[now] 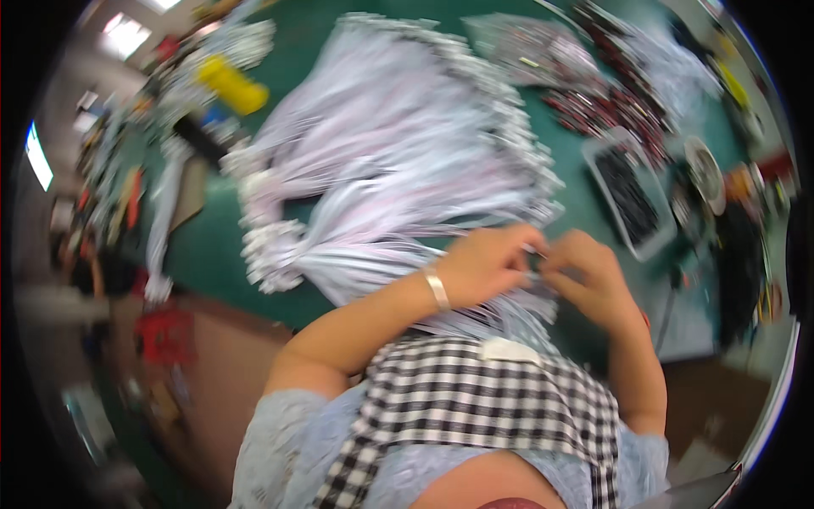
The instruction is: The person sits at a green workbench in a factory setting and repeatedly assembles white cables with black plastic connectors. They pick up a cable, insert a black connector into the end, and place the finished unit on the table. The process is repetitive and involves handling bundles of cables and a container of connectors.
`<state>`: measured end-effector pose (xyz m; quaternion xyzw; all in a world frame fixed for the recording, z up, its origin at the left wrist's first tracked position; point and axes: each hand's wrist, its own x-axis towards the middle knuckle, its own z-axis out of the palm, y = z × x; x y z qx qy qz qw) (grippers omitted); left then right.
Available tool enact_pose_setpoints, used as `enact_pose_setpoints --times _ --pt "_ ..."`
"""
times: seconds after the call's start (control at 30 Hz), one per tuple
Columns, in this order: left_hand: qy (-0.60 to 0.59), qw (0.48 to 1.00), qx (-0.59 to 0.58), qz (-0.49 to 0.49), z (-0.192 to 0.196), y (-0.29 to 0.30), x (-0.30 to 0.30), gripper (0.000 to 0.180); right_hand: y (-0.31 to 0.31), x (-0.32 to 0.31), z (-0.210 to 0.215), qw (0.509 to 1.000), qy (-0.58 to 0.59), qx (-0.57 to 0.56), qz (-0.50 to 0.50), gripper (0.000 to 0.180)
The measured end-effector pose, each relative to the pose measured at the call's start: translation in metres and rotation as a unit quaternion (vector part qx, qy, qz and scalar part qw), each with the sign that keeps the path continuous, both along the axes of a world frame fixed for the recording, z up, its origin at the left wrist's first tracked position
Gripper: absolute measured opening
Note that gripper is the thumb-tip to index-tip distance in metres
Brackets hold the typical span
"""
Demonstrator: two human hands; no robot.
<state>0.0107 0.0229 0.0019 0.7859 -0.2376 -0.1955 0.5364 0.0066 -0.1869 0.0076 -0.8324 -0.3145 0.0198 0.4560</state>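
Observation:
A large fan of thin white cables point(398, 110) with small white connectors along its ends covers the middle of the green table point(220, 246). My left hand point(492, 265) and my right hand point(587, 276) meet over the near right part of the fan. The fingers of both are closed in a pinch, their tips almost touching. What they hold is small, blurred and partly hidden by the fingers. More pale cables point(517, 316) run beneath my hands toward my checked apron. At the left, the cables gather in a bunch of connectors point(275, 254).
A clear plastic tray of black parts point(627, 195) stands to the right. Beyond it lie red and dark cables point(606, 114) and a clear plastic bag point(534, 51). A yellow cylinder point(231, 85) and a black object point(199, 142) are at the far left. A red stool point(165, 335) stands below the table.

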Motion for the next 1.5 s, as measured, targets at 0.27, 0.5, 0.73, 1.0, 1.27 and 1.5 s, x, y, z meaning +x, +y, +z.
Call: enact_pose_setpoints --times 0.27,0.5,0.73,1.0,1.27,1.5 --pt "-0.112 0.992 0.006 0.058 -0.008 -0.008 0.001 0.025 0.018 0.000 0.012 0.991 0.102 -0.024 -0.078 0.012" --pt "-0.189 0.972 0.056 0.128 -0.004 -0.017 0.004 0.023 0.016 0.007 0.018 0.996 0.027 -0.017 -0.078 0.021" --pt "-0.216 0.948 0.196 0.126 -0.027 -0.022 0.017 0.013 0.056 0.015 0.066 0.837 0.212 0.482 0.150 0.064" --pt "-0.290 0.938 0.175 0.073 -0.024 -0.027 0.015 0.013 0.141 -0.083 0.152 0.393 0.466 0.658 0.442 0.104" --pt "-0.312 0.930 0.172 0.095 -0.021 -0.012 0.002 0.019 0.117 -0.087 0.179 0.429 0.639 0.521 0.369 0.103" --pt "-0.345 0.908 0.221 0.086 -0.014 0.001 -0.008 0.013 0.085 -0.029 0.118 0.834 0.383 0.239 0.318 0.078"
